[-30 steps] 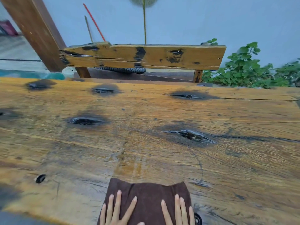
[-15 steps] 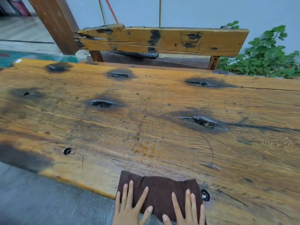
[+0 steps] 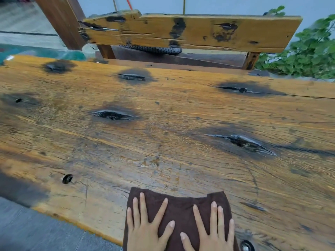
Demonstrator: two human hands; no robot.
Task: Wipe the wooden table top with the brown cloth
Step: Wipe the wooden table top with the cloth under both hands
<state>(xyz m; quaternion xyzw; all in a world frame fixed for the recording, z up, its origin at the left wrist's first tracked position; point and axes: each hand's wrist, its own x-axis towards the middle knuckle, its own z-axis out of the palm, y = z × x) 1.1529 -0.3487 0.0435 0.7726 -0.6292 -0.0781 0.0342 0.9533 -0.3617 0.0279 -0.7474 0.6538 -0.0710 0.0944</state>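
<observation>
Head view: my left hand (image 3: pixel 145 230) and right hand (image 3: pixel 212 230) lie flat, fingers spread and unclenched, pressing the brown cloth (image 3: pixel 181 211) onto the wooden table top (image 3: pixel 163 134) at six o'clock, by the near edge; a wooden bench (image 3: pixel 190 31) stands at twelve.

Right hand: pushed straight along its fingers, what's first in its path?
Right hand lies flat on the brown cloth; ahead is bare table top. The dark knot probably sits just right of that line.

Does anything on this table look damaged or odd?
Yes. The wooden table has dark cracked knots, the largest right of centre, plus a small hole near the front edge. Nothing looks spilled; the brown cloth lies flat.
</observation>
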